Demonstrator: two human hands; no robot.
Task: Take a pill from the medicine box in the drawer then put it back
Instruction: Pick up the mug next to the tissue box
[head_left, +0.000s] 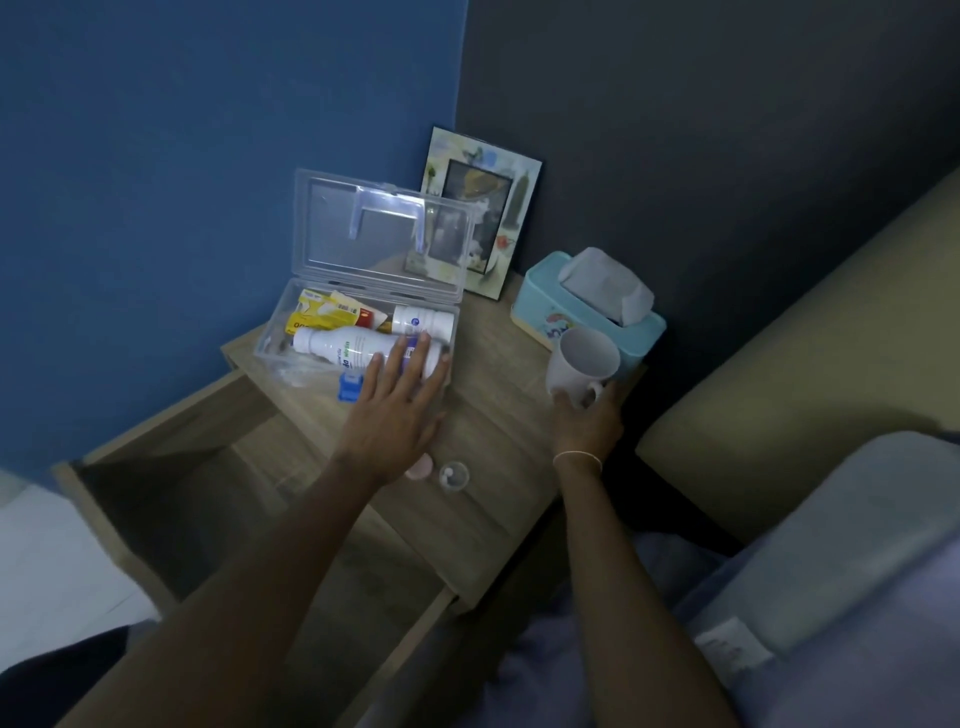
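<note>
A wooden nightstand (483, 415) mid-frame carries a clear box (311, 358), photo frame (480, 213), tissue box (540, 296), mug (576, 364) and small cup (453, 475).

We find very little we can read. The large white plastic bottle (358, 352) lying in the clear plastic medicine box (291, 332) carries green and dark print along its side, but the letters are too blurred to make out. The yellow carton (311, 323) at the far left of the box shows rounded white characters and a small barcode, also illegible. The light blue tissue box (545, 312) bears only a coloured drawing.
</note>
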